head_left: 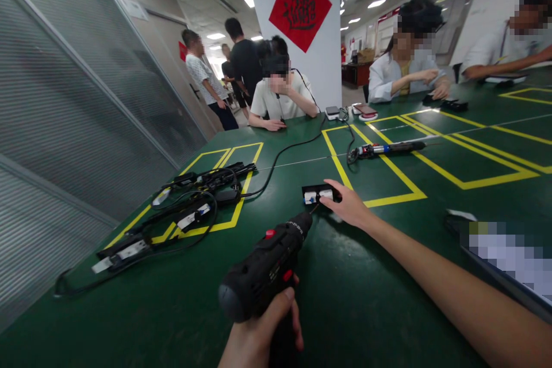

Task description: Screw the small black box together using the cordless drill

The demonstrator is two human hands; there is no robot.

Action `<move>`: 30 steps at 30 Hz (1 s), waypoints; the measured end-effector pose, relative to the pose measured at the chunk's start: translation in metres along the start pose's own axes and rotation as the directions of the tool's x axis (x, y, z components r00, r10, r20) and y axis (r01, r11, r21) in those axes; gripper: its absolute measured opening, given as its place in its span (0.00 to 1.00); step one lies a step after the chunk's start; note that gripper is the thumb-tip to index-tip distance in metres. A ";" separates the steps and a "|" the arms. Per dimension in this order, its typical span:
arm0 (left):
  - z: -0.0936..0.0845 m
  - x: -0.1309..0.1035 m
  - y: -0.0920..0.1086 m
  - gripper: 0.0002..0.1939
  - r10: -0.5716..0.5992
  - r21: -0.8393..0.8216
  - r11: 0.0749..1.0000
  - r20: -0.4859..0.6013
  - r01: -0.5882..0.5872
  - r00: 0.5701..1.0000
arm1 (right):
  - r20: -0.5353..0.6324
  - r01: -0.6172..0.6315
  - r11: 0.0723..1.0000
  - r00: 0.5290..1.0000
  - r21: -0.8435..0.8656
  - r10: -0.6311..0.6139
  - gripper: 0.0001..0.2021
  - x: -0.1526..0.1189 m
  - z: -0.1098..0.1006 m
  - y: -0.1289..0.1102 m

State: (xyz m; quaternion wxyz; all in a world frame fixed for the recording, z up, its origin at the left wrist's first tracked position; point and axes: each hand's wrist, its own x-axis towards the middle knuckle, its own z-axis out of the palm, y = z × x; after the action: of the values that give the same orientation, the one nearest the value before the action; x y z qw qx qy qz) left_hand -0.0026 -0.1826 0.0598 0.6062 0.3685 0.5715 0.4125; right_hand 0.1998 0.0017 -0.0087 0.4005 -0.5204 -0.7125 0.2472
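Observation:
My left hand [269,322] grips the handle of a black cordless drill [267,264] with red buttons. The drill points forward and slightly right. Its thin bit [314,207] reaches the near edge of a small black case [307,190] with white labels; whether it touches a screw there is too small to tell. The case lies on the green table, and my right hand [345,201] pinches its right end between thumb and fingers. My right forearm stretches in from the lower right.
Black cabled devices [207,184] lie in a yellow-taped area on the left. A wired tool [388,149] rests beyond my right hand. A tablet-like device [466,241] is at right. Across the table sit a person in a white shirt [282,98] and others.

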 end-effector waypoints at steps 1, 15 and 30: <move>0.000 0.000 0.000 0.18 -0.004 -0.003 1.000 -0.003 0.004 1.000 | 0.001 0.001 1.000 1.000 -0.002 -0.001 0.27 0.000 0.000 0.000; 0.000 0.000 0.000 0.24 -0.022 -0.033 0.999 -0.020 0.021 1.000 | 0.005 -0.005 1.000 1.000 -0.012 0.005 0.27 0.000 0.000 0.002; -0.002 0.001 -0.002 0.22 0.018 0.006 1.000 0.002 -0.018 1.000 | -0.004 -0.006 1.000 1.000 -0.010 0.006 0.26 0.000 -0.001 -0.003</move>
State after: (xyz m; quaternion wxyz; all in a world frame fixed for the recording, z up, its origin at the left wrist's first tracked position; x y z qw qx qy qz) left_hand -0.0040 -0.1822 0.0574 0.6019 0.3758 0.5687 0.4161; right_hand 0.1986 0.0008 -0.0061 0.3986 -0.5250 -0.7114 0.2436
